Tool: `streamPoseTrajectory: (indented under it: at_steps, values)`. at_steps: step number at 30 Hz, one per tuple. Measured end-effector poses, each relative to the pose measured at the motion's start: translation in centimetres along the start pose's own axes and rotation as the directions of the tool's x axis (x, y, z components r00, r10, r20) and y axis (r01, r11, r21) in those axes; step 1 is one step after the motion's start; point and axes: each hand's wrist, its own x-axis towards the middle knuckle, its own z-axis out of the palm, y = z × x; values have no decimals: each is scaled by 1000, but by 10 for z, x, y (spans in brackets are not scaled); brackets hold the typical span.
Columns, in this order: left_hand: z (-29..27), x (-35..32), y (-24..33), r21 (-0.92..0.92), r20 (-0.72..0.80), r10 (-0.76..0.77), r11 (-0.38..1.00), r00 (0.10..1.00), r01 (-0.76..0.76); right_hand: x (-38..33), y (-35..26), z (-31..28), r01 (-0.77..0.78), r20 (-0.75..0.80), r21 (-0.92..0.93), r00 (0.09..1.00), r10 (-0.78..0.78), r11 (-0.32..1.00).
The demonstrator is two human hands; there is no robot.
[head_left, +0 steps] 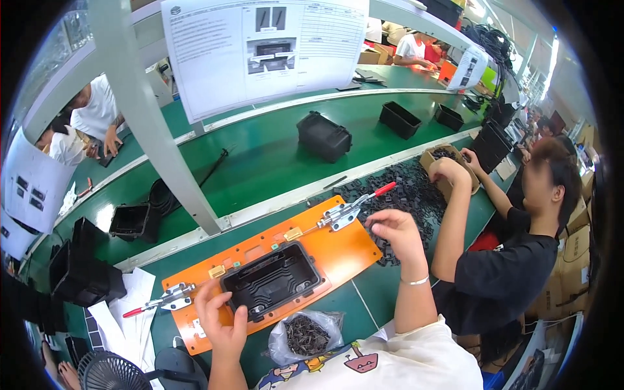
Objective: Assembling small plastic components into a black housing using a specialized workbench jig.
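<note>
A black plastic box (273, 281), open side up, sits in an orange fixture plate (354, 250). My left hand (222, 320) is at the box's left end, fingers apart and curved, with nothing seen in them. To the right, my right hand (400, 237) is raised above the plate's right end, thumb and fingertips pinched together. Something small and dark shows at those fingertips, too small to name. A toggle clamp with a red handle (383, 190) stands at the plate's far right. Another toggle clamp (170, 299) is at its left end.
A plastic bag of small dark pins (307, 335) lies close in front. Loose black parts (396, 185) are heaped to the right, where a co-worker (513, 260) reaches into a cardboard box (448, 170). Black cases (325, 136) stand on the green belt. A fan (112, 372) is near left.
</note>
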Motion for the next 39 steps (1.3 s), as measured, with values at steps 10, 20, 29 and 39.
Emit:
streamPoseTrajectory:
  at_steps: [10, 20, 29, 39]
  values:
    - [21, -5, 47, -599, 740, -283, 132, 610, 789, -61, -32, 155, 513, 611, -264, 744, -269, 817]
    - [11, -15, 28, -711, 642, -272, 140, 717, 689, -57, -21, 155, 442, 675, -180, 705, -216, 879]
    - [3, -15, 21, -872, 443, -244, 106, 863, 478, -55, -22, 150, 447, 529, -202, 799, -287, 871]
    - [5, -28, 27, -755, 633, -215, 44, 744, 654, -69, -30, 163, 524, 713, -210, 660, -237, 826]
